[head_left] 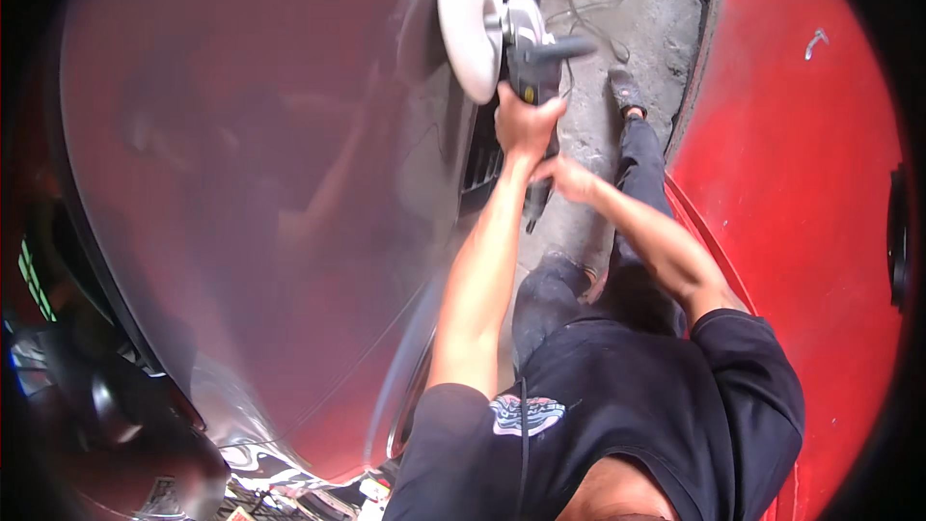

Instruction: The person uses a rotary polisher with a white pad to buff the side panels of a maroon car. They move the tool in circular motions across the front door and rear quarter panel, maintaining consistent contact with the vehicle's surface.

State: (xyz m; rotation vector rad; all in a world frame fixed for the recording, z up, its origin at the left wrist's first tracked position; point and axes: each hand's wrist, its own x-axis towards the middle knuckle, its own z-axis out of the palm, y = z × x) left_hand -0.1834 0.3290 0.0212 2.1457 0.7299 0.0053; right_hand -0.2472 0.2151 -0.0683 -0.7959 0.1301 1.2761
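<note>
A dark power polisher (533,69) with a round white pad (469,27) is held up at the right side of a glossy dark maroon car panel (260,164). The pad stands on edge, its face toward the panel; whether they touch I cannot tell. My left hand (528,123) is closed around the polisher's body, just behind its metal head. Farther back, my right hand (569,178) grips the rear of the tool, its fingers partly hidden. A dark side handle (564,48) sticks out to the right, with neither hand on it.
A red car panel (801,183) stands close on my right. Between the vehicles runs a narrow concrete floor (588,125), where my legs and shoes are. A cord (588,24) lies across its far end. Another dark shiny vehicle part (116,425) is at lower left.
</note>
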